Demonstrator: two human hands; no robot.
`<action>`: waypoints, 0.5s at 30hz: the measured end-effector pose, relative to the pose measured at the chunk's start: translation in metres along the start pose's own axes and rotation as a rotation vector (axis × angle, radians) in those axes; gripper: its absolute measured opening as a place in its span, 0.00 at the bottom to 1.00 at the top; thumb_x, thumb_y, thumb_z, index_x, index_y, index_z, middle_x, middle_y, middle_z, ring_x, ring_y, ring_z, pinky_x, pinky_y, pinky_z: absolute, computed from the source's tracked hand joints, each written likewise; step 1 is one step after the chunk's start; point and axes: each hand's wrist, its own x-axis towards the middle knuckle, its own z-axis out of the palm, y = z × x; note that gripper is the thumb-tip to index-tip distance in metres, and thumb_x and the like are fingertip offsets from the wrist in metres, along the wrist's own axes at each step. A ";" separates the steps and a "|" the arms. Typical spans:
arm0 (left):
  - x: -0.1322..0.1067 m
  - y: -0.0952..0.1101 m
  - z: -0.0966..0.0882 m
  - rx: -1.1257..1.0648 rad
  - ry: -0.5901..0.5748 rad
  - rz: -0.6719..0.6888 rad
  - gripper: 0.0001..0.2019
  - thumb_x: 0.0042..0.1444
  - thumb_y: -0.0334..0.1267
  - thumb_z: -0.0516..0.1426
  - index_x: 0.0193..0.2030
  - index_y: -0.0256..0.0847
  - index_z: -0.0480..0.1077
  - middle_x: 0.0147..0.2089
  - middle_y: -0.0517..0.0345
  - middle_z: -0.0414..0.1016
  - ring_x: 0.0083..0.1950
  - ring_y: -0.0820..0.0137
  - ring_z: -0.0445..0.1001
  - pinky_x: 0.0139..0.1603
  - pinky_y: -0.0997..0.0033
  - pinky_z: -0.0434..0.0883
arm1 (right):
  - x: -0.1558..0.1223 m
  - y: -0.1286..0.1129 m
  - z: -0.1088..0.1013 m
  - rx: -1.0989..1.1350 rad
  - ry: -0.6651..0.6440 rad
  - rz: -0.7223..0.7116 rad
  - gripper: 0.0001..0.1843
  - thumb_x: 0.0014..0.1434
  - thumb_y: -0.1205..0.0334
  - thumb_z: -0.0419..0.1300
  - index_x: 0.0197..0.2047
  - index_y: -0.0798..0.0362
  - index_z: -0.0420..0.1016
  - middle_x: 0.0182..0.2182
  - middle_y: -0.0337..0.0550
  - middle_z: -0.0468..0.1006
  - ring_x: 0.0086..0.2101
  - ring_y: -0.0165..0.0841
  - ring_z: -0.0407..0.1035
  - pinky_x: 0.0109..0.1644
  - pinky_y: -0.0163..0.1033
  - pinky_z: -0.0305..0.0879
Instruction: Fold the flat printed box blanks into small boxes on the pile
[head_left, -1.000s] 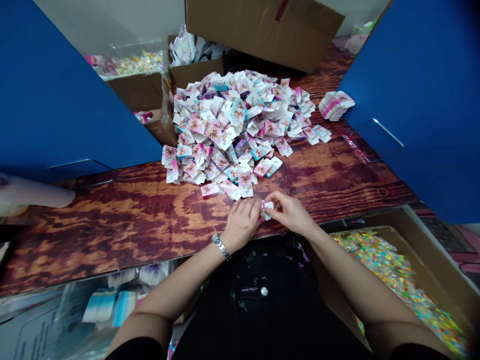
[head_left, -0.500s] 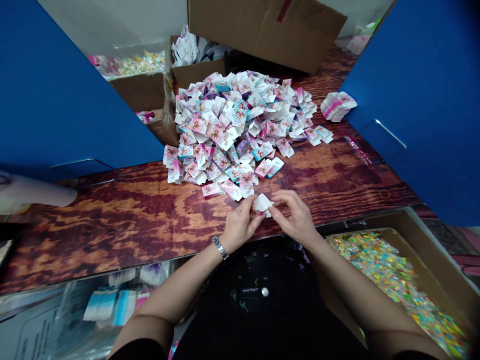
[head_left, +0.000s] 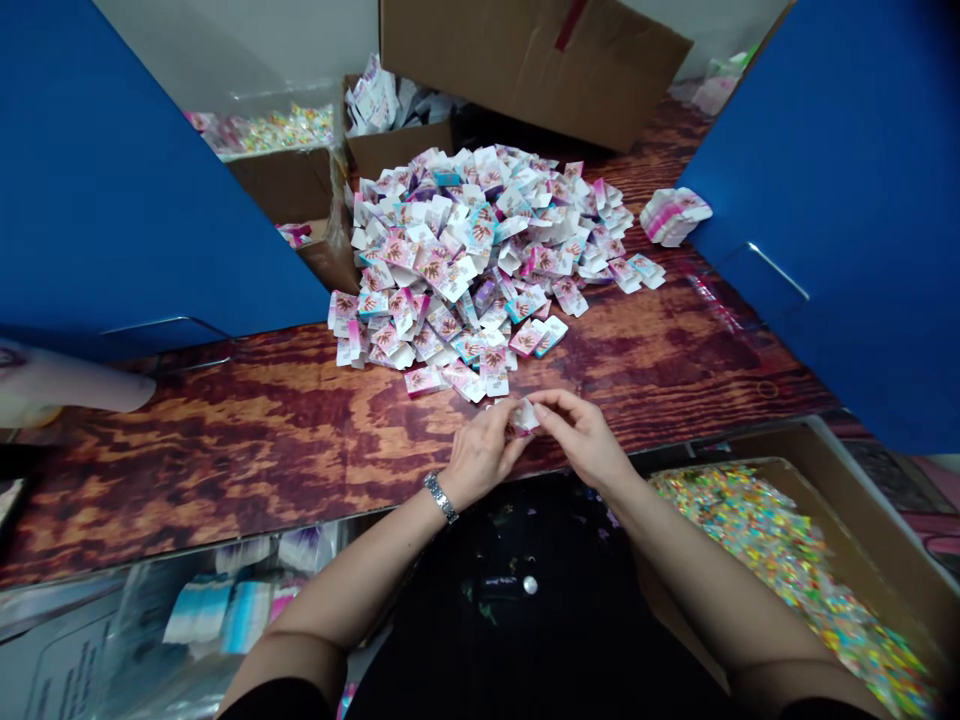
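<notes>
My left hand [head_left: 484, 450] and my right hand [head_left: 581, 438] met low over the near edge of the desk, curled rather than spread; their fingertips pinched a small folded white-and-pink paperboard carton [head_left: 525, 416] between them, just above the dark red-brown wood-grain desk [head_left: 225, 460]; a steel link wristwatch [head_left: 442, 497] sat on my left wrist; to my right, a shallow brown cardboard box [head_left: 840, 478] held a deep layer of tiny multicoloured pieces [head_left: 772, 550]; ahead of my hands lay a large loose heap of flat white-and-pink printed cartons [head_left: 480, 260]; beyond its right side sat one small squared stack of similar cartons [head_left: 673, 216], far smaller than the heap, so most of the cartons lay loose; two glossy blue panels [head_left: 847, 200] flanked the desk; at the far left edge, a pale shape [head_left: 67, 385] reached in, another person's arm or sleeve, though I could not tell which.
</notes>
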 end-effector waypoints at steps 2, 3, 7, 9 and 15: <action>0.000 0.002 0.000 0.018 -0.012 -0.029 0.24 0.62 0.43 0.53 0.62 0.39 0.54 0.49 0.47 0.73 0.45 0.64 0.76 0.44 0.65 0.74 | 0.003 0.000 0.003 0.084 -0.003 0.061 0.13 0.55 0.54 0.65 0.42 0.52 0.76 0.37 0.42 0.80 0.37 0.34 0.74 0.45 0.41 0.72; 0.000 0.003 0.000 0.031 -0.016 -0.029 0.25 0.63 0.43 0.53 0.63 0.39 0.53 0.50 0.46 0.73 0.46 0.63 0.75 0.44 0.65 0.74 | 0.003 -0.001 0.004 0.094 0.003 0.075 0.14 0.53 0.55 0.66 0.41 0.53 0.76 0.36 0.42 0.80 0.37 0.34 0.74 0.45 0.41 0.72; -0.001 0.002 0.004 0.095 -0.001 0.021 0.29 0.64 0.42 0.52 0.68 0.39 0.47 0.53 0.45 0.72 0.51 0.61 0.73 0.49 0.63 0.72 | 0.000 -0.006 0.005 -0.185 0.038 -0.046 0.10 0.57 0.58 0.63 0.41 0.52 0.79 0.37 0.44 0.80 0.38 0.35 0.75 0.45 0.41 0.72; -0.001 0.002 0.005 0.138 -0.004 0.019 0.31 0.64 0.41 0.51 0.70 0.38 0.42 0.54 0.45 0.71 0.51 0.61 0.72 0.49 0.63 0.72 | -0.004 -0.010 0.006 -0.399 0.057 -0.181 0.09 0.60 0.61 0.59 0.43 0.50 0.79 0.39 0.43 0.80 0.40 0.35 0.75 0.46 0.41 0.71; 0.002 0.006 0.002 0.294 -0.071 -0.005 0.36 0.66 0.44 0.47 0.71 0.32 0.29 0.50 0.42 0.69 0.49 0.58 0.68 0.44 0.61 0.72 | -0.019 -0.006 0.015 -0.618 0.162 -0.389 0.18 0.65 0.66 0.52 0.57 0.49 0.71 0.49 0.44 0.78 0.48 0.34 0.73 0.55 0.39 0.69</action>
